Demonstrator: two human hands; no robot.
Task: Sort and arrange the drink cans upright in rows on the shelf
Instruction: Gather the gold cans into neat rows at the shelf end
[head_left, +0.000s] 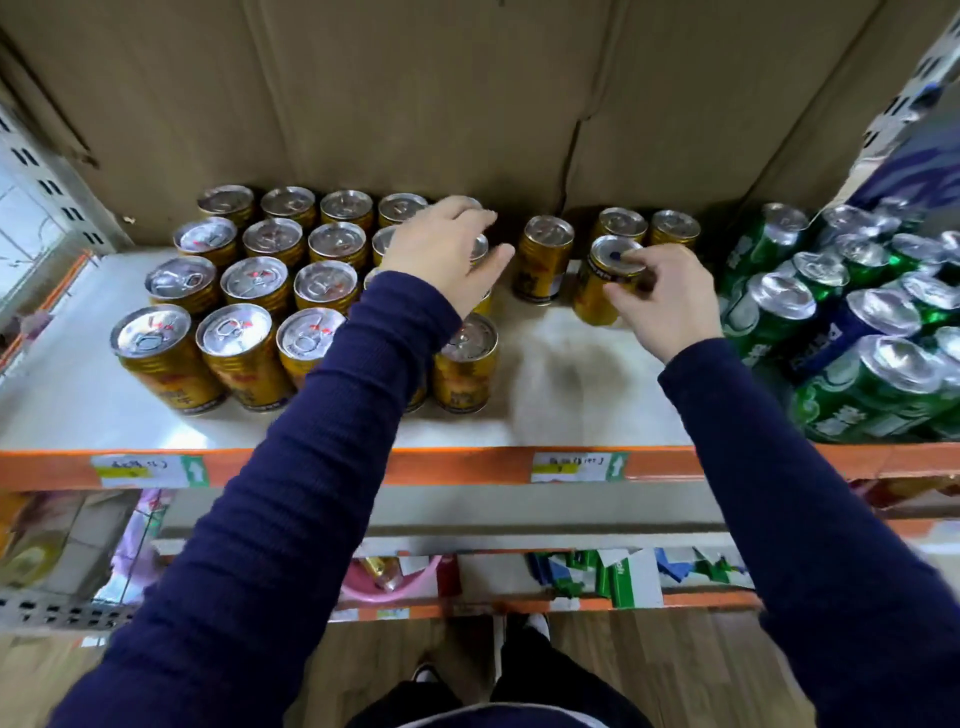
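Observation:
Several gold drink cans (244, 283) stand upright in rows on the left half of the white shelf (571, 395). My left hand (441, 249) hovers with relaxed fingers over the rows' right end, above a can there, holding nothing. My right hand (660, 296) pinches the rim of a tilted gold can (602, 283) at the shelf's middle right. A single gold can (543, 260) stands between my hands. Two more gold cans (647, 226) stand at the back by the cardboard.
Green and blue cans (852, 332) are piled on their sides at the shelf's right end. A cardboard sheet (415, 93) backs the shelf. An orange front rail (467, 465) carries price labels. Bare shelf lies between the rows and the pile. Lower shelves hold cartons.

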